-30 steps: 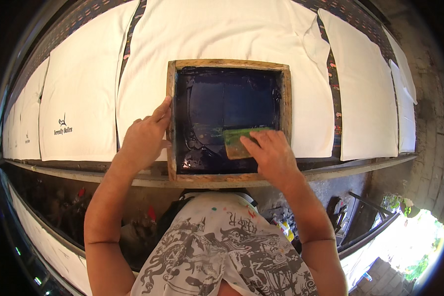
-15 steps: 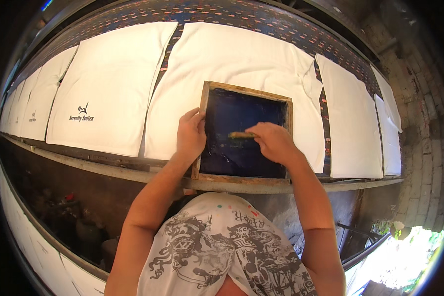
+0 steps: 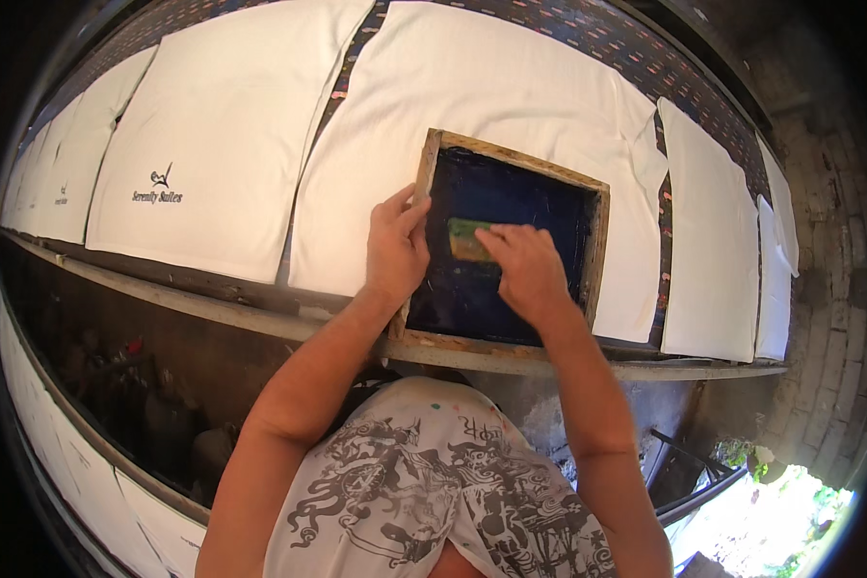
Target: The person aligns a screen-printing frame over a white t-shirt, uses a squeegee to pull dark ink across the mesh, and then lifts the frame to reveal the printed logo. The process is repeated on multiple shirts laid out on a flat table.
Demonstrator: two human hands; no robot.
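A wooden screen frame lies on a white cloth, its inside coated with dark blue ink and its top edge angled down to the right. My left hand has its fingers closed on the frame's left side. Inside the frame, my right hand grips a small flat squeegee with a green and brownish blade, held against the inked surface left of centre. The fingertips of that hand press on the blade.
Several white cloths lie in a row along a long dark patterned bench, some bearing small dark printed logos. A rail runs along the near edge. A paved floor shows at right, another bench with white cloths at lower left.
The squeegee has moved from the frame's lower right up and leftward, briefly seen edge-on midway. The view has shifted, so the frame now sits farther right and looks rotated.
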